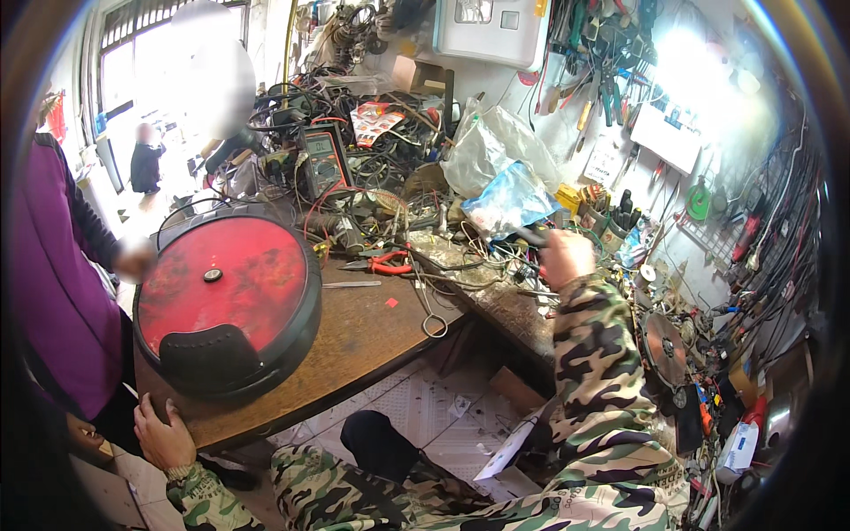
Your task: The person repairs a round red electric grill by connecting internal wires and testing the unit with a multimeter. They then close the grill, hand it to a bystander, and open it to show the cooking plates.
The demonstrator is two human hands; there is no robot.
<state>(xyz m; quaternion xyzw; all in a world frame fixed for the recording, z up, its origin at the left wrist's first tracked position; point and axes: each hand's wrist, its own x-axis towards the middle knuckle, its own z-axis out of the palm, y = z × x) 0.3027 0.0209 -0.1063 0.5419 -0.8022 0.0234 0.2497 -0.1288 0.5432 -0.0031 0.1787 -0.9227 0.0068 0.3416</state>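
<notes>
My left hand (pixel 165 434) rests at the near left edge of the wooden bench (pixel 372 354), fingers apart. Just beyond it sits a round red-topped machine (pixel 221 296) with a black rim and a small round knob. On the cluttered right side, my right hand (pixel 567 261) is closed on a dark elongated tool (pixel 534 236), held beside a blue plastic bag (pixel 512 199) and loose wires. Pliers with red handles (pixel 385 263), a thin metal strip (pixel 350 284) and a wire ring (pixel 434 326) lie near the middle of the bench.
A person in purple (pixel 62 265) stands at the left, their hand beside the machine. Another person (pixel 146 159) is in the bright doorway. Tangled cables, a multimeter (pixel 324 162) and a clear bag (pixel 478 150) crowd the back. Tools hang on the wall; a metal disc (pixel 664 347) sits right of my arm.
</notes>
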